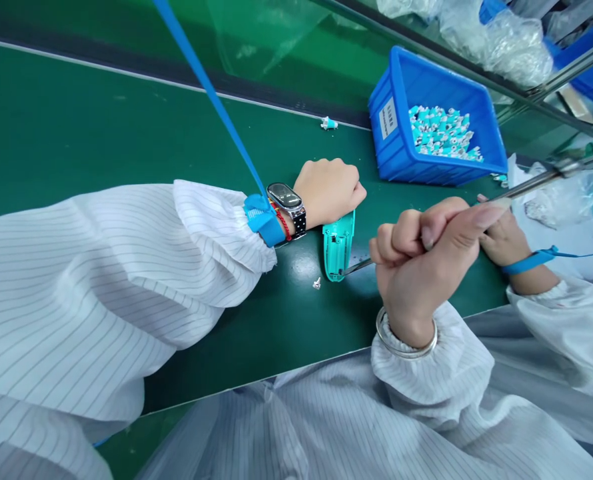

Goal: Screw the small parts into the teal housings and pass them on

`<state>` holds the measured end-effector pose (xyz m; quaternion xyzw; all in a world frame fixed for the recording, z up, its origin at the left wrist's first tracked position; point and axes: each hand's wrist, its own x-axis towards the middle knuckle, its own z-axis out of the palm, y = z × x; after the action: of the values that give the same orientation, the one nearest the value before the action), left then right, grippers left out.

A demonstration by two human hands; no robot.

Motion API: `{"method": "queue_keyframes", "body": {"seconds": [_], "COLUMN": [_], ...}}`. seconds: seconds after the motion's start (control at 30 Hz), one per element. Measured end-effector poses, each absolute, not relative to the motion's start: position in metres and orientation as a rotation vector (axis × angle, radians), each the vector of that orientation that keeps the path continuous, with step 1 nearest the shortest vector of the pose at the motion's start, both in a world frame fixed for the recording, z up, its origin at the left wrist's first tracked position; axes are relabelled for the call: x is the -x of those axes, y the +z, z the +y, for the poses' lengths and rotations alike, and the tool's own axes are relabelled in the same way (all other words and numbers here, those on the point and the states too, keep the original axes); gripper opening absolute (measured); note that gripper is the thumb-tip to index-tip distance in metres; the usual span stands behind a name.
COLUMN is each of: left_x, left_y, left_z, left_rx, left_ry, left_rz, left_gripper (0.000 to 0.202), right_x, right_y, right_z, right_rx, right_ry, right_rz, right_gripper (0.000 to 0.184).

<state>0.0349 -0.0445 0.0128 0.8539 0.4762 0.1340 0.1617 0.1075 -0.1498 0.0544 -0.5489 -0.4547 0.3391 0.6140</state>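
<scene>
Along the green counter [126,147], we find the left hand [326,193] curled into a loose fist, knuckles turned away from us. Its lower edge touches the top end of a teal plastic casing [338,245], which lies flat on the counter, though we cannot tell whether the hand is gripping it. On that wrist we see a wristwatch [286,203], a red string bracelet [282,221] and a blue wrist strap [264,220], whose blue cord [211,100] runs up and out of view.

Just to the right, the right hand [416,267] is closed tightly around a long metal tool [357,267]. The tool's thin tip reaches the casing's right edge, and its shaft runs up past the thumb toward the upper right. A silver bangle [406,337] circles that wrist.

Beyond the tool, a co-worker's hand [504,243] comes in from the right, with its own blue wrist strap [536,261].

A small white part [317,283] lies just below the casing, and another [329,123] sits farther up the counter. Higher up, a blue plastic crate [396,140] holds a heap of small teal-and-white parts [444,133], with plastic bags [496,43] piled beyond it.
</scene>
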Motion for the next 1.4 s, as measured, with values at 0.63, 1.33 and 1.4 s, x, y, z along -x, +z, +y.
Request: {"method": "queue_keyframes", "body": {"seconds": [0.63,1.33,1.4], "left_x": [-0.035,-0.032,-0.032], "left_y": [0.011,0.011,0.012], "left_z": [-0.045,-0.044,-0.043], "left_rx": [-2.358,-2.462,-2.45], "left_ry": [0.426,0.464,0.45], "left_rz": [1.358,1.303,1.305], "left_gripper": [0.038,0.042,0.04], "right_x": [-0.101,-0.131,-0.139], "right_y": [0.049,0.015,0.011], "right_z": [-0.148,-0.251,-0.257], "right_rx": [1.075,1.407,1.237], "right_ry": [0.843,0.094,0.098], "right_rz": [-1.117,-2.651,-2.659], "right_gripper": [0.043,0.04,0.03]}}
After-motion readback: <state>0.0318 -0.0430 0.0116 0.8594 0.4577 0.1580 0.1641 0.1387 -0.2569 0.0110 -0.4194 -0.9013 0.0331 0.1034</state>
